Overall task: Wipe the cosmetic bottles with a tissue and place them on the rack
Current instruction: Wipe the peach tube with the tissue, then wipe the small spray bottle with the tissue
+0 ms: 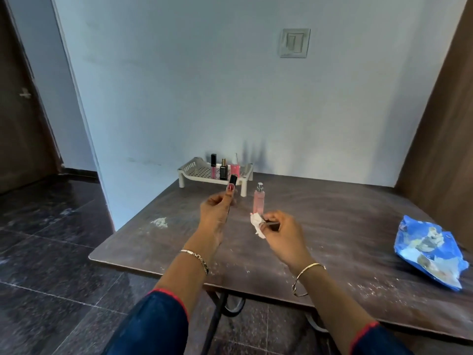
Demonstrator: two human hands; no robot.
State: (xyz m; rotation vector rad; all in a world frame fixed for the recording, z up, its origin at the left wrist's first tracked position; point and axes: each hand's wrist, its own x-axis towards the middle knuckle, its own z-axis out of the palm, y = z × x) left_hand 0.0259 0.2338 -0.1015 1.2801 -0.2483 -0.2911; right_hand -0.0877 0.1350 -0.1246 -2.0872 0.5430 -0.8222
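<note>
My left hand (217, 211) holds a small dark cosmetic tube (232, 181) upright above the table, just in front of the rack. My right hand (281, 234) pinches a crumpled white tissue (256, 222). A pink spray bottle (258, 199) with a silver top stands on the table between my hands, right behind the tissue. The white perforated rack (194, 172) sits at the table's back edge against the wall. On it stand a pink lip gloss tube (213, 166), a dark bottle with a gold neck (223, 170) and a pink bottle (235, 166).
A crumpled blue plastic packet (430, 249) lies at the right of the dark wooden table (332, 226). A brown panel (440, 124) borders the table on the right. The table's left edge drops to dark floor tiles (51, 252). White dust marks the tabletop.
</note>
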